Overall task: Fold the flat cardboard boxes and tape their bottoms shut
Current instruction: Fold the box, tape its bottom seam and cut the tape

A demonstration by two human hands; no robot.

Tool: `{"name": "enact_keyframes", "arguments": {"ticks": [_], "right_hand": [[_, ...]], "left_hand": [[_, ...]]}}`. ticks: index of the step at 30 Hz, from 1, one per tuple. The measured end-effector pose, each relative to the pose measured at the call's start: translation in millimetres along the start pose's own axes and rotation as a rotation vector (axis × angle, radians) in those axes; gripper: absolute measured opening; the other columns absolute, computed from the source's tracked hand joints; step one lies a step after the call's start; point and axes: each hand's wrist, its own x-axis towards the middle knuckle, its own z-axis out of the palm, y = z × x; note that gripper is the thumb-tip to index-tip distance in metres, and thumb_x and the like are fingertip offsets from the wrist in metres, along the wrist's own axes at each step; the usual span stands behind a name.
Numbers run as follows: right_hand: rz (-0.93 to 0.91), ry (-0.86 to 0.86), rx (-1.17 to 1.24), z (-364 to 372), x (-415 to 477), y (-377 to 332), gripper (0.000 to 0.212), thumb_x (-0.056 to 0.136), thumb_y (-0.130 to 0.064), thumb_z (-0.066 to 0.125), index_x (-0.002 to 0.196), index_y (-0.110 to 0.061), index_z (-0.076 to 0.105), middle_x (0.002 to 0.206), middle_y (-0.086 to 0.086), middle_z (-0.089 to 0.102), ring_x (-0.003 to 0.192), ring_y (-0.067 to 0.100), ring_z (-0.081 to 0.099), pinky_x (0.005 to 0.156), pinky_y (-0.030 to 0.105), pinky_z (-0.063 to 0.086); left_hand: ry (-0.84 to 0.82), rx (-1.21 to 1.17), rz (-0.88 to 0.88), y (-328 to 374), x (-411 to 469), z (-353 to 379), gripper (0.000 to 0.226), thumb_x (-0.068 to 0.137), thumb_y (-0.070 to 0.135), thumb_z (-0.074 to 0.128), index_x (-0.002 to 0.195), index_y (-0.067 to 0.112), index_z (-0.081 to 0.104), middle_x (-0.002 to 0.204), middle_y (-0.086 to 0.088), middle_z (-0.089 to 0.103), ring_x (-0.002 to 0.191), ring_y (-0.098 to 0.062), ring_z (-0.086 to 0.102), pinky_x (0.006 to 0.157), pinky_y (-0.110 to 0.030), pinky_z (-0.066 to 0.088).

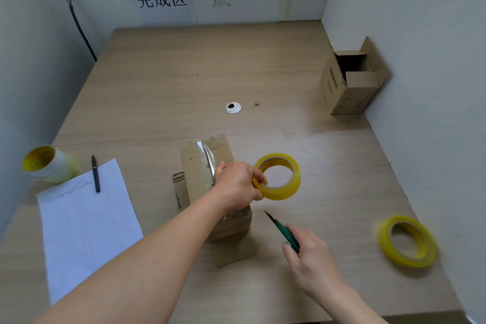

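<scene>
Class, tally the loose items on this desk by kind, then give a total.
Yellow tape rolls: 3
Cardboard boxes: 2
Pen: 1
Lined paper sheet: 1
Green utility knife: 1
Total: 8

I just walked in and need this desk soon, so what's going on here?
A person is taping a small brown cardboard box on the wooden table. Their left hand holds a yellow roll of clear tape beside the box, and a shiny strip of tape runs along the box's seam. The right hand has a green utility knife in its grip, blade pointing toward the roll, seemingly ready to cut. Another brown cardboard box stands open-topped by the right wall.
</scene>
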Motion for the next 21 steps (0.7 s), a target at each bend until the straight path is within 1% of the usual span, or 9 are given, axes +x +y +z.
{"name": "enact_keyframes", "arguments": {"ticks": [2,4,9,11,13,15,16,18,21], "right_hand": [[0.144,-0.046,-0.133,-0.7,2.0,9.4,0.039,0.095,-0.036,0.054,0.133,-0.029,0.052,0.12,0.0,0.058,0.111,0.026,0.058,0.088,0.038,0.048],[0.24,-0.085,-0.214,0.3,3.8,21.0,0.043,0.096,-0.037,0.05,0.138,-0.027,0.044,0.122,0.004,0.052,0.113,0.03,0.056,0.088,0.04,0.047],[0.244,-0.13,-0.314,3.1,13.9,25.2,0.053,0.092,-0.037,0.054,0.141,-0.022,0.039,0.12,0.003,0.053,0.116,0.027,0.05,0.095,0.038,0.044],[0.243,0.005,-0.247,-2.9,20.3,14.8,0.058,0.089,-0.04,0.057,0.142,-0.021,0.043,0.126,0.002,0.056,0.119,0.027,0.05,0.098,0.04,0.043],[0.091,0.3,-0.05,-13.7,25.8,-2.6,0.054,0.083,-0.038,0.057,0.132,-0.016,0.055,0.12,0.004,0.06,0.111,0.029,0.055,0.093,0.043,0.045],[-0.177,0.56,0.038,-28.5,30.1,-24.4,0.048,0.078,-0.033,0.062,0.121,-0.013,0.057,0.114,0.006,0.059,0.103,0.027,0.055,0.088,0.04,0.043],[-0.305,0.601,0.02,-35.4,32.9,-34.9,0.048,0.075,-0.029,0.068,0.119,-0.013,0.056,0.114,0.006,0.059,0.103,0.026,0.054,0.088,0.038,0.041],[-0.462,0.579,-0.087,-48.0,42.4,-54.9,0.055,0.069,-0.024,0.075,0.119,-0.016,0.054,0.115,0.006,0.06,0.105,0.025,0.053,0.093,0.041,0.039],[-0.467,0.42,-0.33,-54.0,63.7,-64.1,0.052,0.066,-0.024,0.076,0.116,-0.023,0.06,0.11,-0.002,0.063,0.107,0.025,0.055,0.103,0.053,0.035]], "left_hand": [[0.009,0.002,-0.005,0.1,0.6,0.2,0.022,0.075,0.035,0.081,0.095,0.04,0.072,0.073,0.023,0.055,0.101,-0.008,0.053,0.116,-0.046,0.019],[0.015,0.005,-0.009,0.8,1.1,1.1,0.022,0.075,0.035,0.081,0.094,0.04,0.072,0.071,0.024,0.054,0.102,-0.008,0.054,0.117,-0.046,0.019],[0.019,-0.01,-0.003,-2.0,2.5,3.3,0.021,0.075,0.035,0.081,0.093,0.039,0.072,0.067,0.027,0.051,0.091,-0.004,0.047,0.117,-0.046,0.019],[0.018,-0.002,0.001,-2.2,2.5,3.6,0.022,0.075,0.035,0.081,0.095,0.039,0.072,0.067,0.028,0.05,0.094,-0.006,0.051,0.116,-0.047,0.019],[0.016,0.002,0.004,-2.1,2.6,4.4,0.022,0.075,0.036,0.081,0.095,0.039,0.072,0.068,0.028,0.05,0.102,-0.008,0.055,0.116,-0.047,0.018],[0.021,0.008,0.005,-2.2,2.9,4.9,0.021,0.076,0.035,0.08,0.094,0.04,0.071,0.068,0.027,0.051,0.105,-0.008,0.058,0.117,-0.047,0.016],[0.025,0.01,0.003,-2.5,3.2,5.2,0.021,0.076,0.035,0.08,0.094,0.04,0.071,0.068,0.026,0.052,0.105,-0.008,0.058,0.118,-0.047,0.014],[0.026,0.012,-0.001,-3.0,3.7,6.3,0.02,0.076,0.035,0.079,0.094,0.04,0.07,0.07,0.024,0.054,0.106,-0.007,0.058,0.118,-0.046,0.012],[0.028,0.02,0.007,-2.9,4.2,7.0,0.018,0.077,0.038,0.078,0.092,0.041,0.068,0.073,0.023,0.057,0.105,-0.008,0.059,0.118,-0.046,0.013]]}}
